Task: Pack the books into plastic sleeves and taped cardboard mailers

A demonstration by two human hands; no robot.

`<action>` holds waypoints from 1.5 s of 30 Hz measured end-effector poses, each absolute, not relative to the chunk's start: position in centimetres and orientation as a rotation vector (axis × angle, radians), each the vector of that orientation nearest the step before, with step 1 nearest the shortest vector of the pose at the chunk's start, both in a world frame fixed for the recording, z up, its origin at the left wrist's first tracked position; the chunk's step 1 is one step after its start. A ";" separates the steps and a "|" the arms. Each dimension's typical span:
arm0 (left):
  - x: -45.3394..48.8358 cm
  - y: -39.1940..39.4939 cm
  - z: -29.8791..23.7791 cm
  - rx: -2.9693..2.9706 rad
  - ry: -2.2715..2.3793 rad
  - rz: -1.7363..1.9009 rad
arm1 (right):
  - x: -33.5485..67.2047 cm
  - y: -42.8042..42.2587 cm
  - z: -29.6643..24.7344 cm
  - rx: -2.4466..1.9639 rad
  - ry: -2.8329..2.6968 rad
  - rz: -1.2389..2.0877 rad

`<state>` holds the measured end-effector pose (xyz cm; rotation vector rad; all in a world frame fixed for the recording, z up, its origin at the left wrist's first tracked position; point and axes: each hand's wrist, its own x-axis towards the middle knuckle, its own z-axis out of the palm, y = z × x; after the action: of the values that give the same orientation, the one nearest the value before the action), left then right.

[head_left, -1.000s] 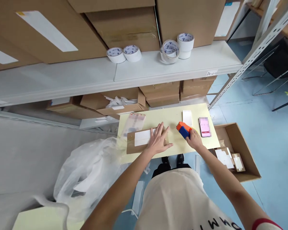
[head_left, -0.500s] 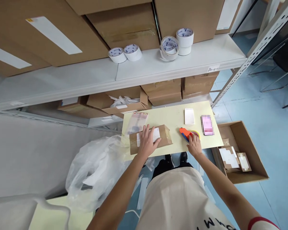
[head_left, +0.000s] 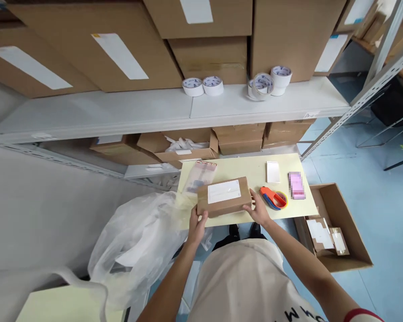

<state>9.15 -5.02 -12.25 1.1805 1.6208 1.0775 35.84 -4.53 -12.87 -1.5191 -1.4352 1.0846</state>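
Observation:
A brown cardboard box (head_left: 206, 202) with a white label (head_left: 224, 191) on its upper face is gripped at both ends over the small cream table (head_left: 242, 166). My left hand (head_left: 197, 226) holds its left end, thumb on the near side. At the right end, my right hand (head_left: 258, 208) has its fingers around the corner. Just right of that hand lies an orange and blue tape dispenser (head_left: 273, 197) with a yellow-edged roll. Behind the box, a clear plastic bag (head_left: 200, 173) is spread on the table.
A white card pad (head_left: 273, 172) and a pink blurred item (head_left: 296, 185) lie on the table's right. An open carton (head_left: 352, 237) with small parcels stands on the floor. The shelf (head_left: 147, 105) carries tape rolls (head_left: 203, 86) and large boxes. A translucent sack (head_left: 130, 246) bulges at left.
My right hand has let go of the tape dispenser and taken the box's right end. My left hand has moved from the box's top to its left end. The view has tilted up.

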 end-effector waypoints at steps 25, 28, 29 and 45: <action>5.7 -1.4 -19.0 1.352 1.314 0.742 | 35.0 -7.6 -18.1 -1.802 -1.223 0.934; 5.9 -2.6 -19.8 1.459 1.361 0.699 | 34.1 -9.3 -19.0 -1.760 -1.341 0.994; 6.1 -2.6 -19.7 1.466 1.374 0.694 | 33.7 -9.4 -19.1 -1.750 -1.355 1.011; 6.4 2.4 -12.3 1.345 1.547 0.768 | 34.9 -3.9 -12.8 -1.908 -1.274 0.714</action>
<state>6.37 2.42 -12.32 1.3450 1.5469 0.7684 34.92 -3.91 -12.76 -1.9077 -1.2741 0.7136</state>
